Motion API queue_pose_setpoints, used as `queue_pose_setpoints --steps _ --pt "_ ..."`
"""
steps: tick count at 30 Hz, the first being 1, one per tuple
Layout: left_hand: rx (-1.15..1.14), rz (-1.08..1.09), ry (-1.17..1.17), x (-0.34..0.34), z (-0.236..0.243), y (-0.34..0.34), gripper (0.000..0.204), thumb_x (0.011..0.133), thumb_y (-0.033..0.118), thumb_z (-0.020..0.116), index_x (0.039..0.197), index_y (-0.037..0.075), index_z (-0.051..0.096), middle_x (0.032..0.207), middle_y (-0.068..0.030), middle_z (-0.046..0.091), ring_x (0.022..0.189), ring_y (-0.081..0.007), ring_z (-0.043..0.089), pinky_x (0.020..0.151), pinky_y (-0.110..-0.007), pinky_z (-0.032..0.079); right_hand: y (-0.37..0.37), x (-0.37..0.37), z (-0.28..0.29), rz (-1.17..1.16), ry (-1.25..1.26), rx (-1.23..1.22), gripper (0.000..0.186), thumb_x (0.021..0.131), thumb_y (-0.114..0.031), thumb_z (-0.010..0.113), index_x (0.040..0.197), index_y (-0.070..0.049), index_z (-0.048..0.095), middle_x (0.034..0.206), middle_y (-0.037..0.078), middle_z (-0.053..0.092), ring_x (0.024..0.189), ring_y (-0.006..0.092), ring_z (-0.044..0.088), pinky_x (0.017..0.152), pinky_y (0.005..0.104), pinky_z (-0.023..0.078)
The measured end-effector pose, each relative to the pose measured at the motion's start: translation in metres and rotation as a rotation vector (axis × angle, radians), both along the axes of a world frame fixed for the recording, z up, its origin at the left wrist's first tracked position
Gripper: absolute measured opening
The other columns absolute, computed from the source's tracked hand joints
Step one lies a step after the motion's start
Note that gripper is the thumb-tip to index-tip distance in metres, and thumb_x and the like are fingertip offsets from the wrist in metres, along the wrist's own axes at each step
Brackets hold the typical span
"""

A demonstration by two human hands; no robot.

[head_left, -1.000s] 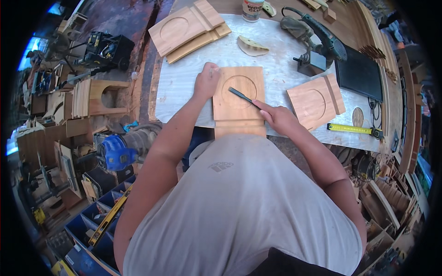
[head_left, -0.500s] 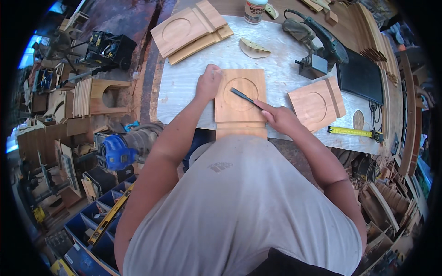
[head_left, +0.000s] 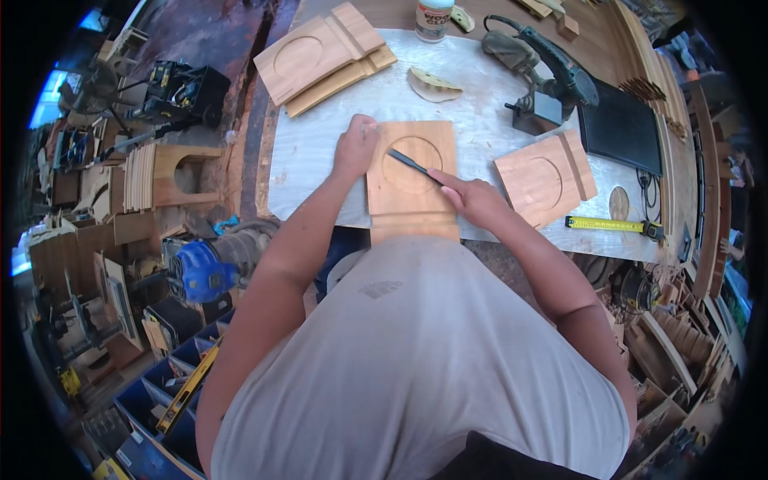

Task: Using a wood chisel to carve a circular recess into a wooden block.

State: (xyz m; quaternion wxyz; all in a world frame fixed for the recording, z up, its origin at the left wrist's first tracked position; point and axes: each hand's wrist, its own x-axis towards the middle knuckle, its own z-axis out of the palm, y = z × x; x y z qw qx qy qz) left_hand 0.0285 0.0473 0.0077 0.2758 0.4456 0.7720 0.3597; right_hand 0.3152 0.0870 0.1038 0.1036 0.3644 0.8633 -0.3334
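Observation:
In front of my body lies a pale wooden board (head_left: 410,200) with a round shallow recess near its far end and a groove across its near end. My left hand (head_left: 357,146) is closed on the board's far left edge. Wrapped round the handle of a chisel (head_left: 411,162), my right hand (head_left: 474,200) holds it at a slant over the recess. The chisel's dark blade points to the far left, its tip by the recess's left side. Part of the handle is hidden in my fingers.
A similar recessed board (head_left: 532,180) lies to the right, near a yellow tape measure (head_left: 608,226). More boards (head_left: 320,56) are stacked at the far left. A glue bottle (head_left: 433,20), a curved wooden offcut (head_left: 434,85) and an angle grinder (head_left: 552,68) stand farther back.
The chisel tip has shifted slightly left across the recess, with my right hand following. The whole view has drifted a little; my left hand stays at the board's edge.

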Motion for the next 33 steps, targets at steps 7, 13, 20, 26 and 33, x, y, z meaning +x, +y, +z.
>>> queue_pose_setpoints --steps 7,13,20,26,33 --pt "-0.053 -0.007 -0.02 0.004 0.013 0.001 0.027 0.1 0.037 0.056 0.114 0.015 0.055 0.076 -0.0201 0.067 0.079 -0.0437 0.067 0.073 -0.051 0.049 -0.006 0.015 -0.01 -0.109 0.038 -0.009 0.044 0.106 -0.038 0.044 0.15 -0.036 0.044 0.083 0.024 0.068 0.08 0.0426 0.068 0.075 0.052 0.053" --pt "0.021 -0.003 0.029 -0.001 -0.005 0.002 0.024 0.1 0.031 0.058 0.113 0.011 0.056 0.063 -0.0093 0.063 0.057 -0.021 0.059 0.058 -0.04 0.044 -0.008 0.031 -0.026 -0.124 0.122 0.022 0.045 0.106 -0.037 0.043 0.15 -0.033 0.044 0.081 0.024 0.067 0.079 0.0429 0.067 0.075 0.0532 0.052" --pt "0.051 0.005 0.029 -0.001 -0.007 0.001 0.023 0.101 0.03 0.057 0.113 0.011 0.056 0.063 -0.009 0.063 0.057 -0.0197 0.059 0.059 -0.039 0.044 -0.004 0.021 -0.022 -0.144 0.075 -0.03 0.045 0.106 -0.036 0.043 0.151 -0.034 0.044 0.079 0.024 0.067 0.078 0.0424 0.067 0.075 0.053 0.053" --pt "0.092 0.019 0.044 -0.002 -0.01 0.002 0.021 0.101 0.028 0.058 0.113 0.01 0.056 0.063 -0.0078 0.062 0.056 -0.0185 0.056 0.057 -0.038 0.043 -0.005 0.027 -0.013 -0.151 0.036 -0.014 0.045 0.106 -0.035 0.043 0.151 -0.034 0.043 0.08 0.023 0.067 0.078 0.0419 0.067 0.075 0.0522 0.053" --pt "0.049 0.01 0.022 -0.001 -0.003 0.002 0.022 0.101 0.029 0.059 0.113 0.011 0.057 0.062 -0.007 0.061 0.056 -0.0164 0.055 0.056 -0.037 0.043 -0.005 0.032 -0.032 -0.157 0.155 -0.002 0.045 0.106 -0.035 0.044 0.151 -0.035 0.043 0.084 0.023 0.069 0.081 0.0423 0.068 0.078 0.0525 0.053"
